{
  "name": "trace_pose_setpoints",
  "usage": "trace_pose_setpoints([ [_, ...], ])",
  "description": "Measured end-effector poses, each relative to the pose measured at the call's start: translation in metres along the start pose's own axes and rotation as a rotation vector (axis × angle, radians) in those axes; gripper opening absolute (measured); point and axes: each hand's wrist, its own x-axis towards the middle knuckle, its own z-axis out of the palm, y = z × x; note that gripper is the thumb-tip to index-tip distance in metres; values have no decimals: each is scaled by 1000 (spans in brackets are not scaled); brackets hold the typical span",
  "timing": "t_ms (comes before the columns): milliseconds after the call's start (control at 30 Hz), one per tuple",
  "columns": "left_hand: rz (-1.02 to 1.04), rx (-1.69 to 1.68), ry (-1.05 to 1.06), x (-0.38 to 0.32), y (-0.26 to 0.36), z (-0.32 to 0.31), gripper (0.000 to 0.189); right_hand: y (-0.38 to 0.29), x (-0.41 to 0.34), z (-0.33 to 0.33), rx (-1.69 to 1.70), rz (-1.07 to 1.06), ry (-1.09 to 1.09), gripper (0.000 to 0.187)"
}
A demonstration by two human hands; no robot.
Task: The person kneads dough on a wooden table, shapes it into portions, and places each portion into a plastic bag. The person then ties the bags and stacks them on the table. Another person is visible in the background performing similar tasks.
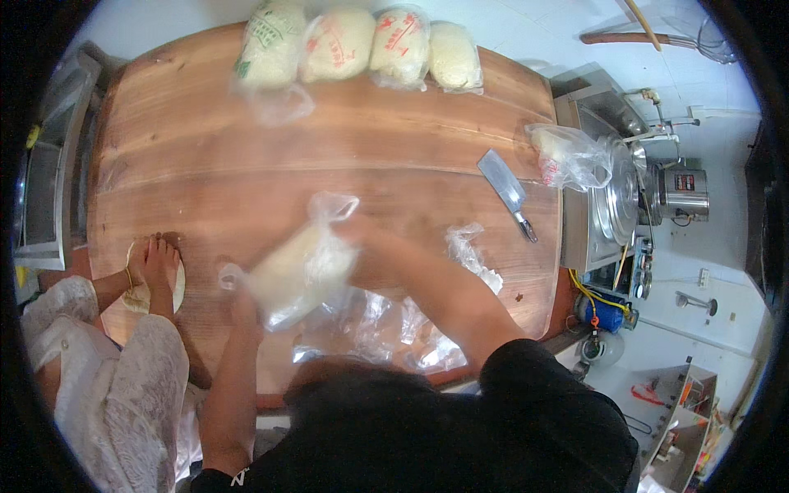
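Observation:
A clear plastic bag of pale, off-white food point(302, 271) is tilted above the near part of the wooden table point(382, 148), blurred by motion. My right hand point(351, 233) grips the bag at its upper right, by the gathered plastic. At its lower left my left hand point(245, 302) holds a handle loop or corner of the plastic; the fingers are blurred. Under and beside the bag lie crumpled clear plastic bags point(376, 326). Another crumpled piece of clear plastic point(471, 252) rests right of my right forearm.
Several filled bags point(336, 46) line the table's far edge. A cleaver point(505, 182) lies at the right, near another tied bag point(551, 154) by the steel counter. At the left, a co-worker's hands point(157, 262) press a flat round of dough point(179, 286).

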Motion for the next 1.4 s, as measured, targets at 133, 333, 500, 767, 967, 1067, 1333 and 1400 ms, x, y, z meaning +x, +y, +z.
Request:
trace_pose_setpoints([
  [133,305,98,-287,-46,37,43,43,-4,13,2,58,46,85,41],
  [333,856,938,-28,-13,-18,-18,34,73,62,18,156,345,490,51],
  [500,532,726,191,-25,2,-13,89,33,54,46,41,417,194,65],
  [767,244,368,164,31,19,23,70,-43,110,111,-139,-256,-123,55],
  [967,247,98,167,65,98,3,46,-53,97,142,-308,-240,10,84],
  [1067,283,105,265,98,100,4,42,-72,95,132,-73,-85,-152,89],
  [1333,629,678,182,-3,18,118,85,56,8,57,924,516,-261,54],
  [1400,589,885,93,-45,23,146,89,49,-37,36,763,403,-95,59],
])
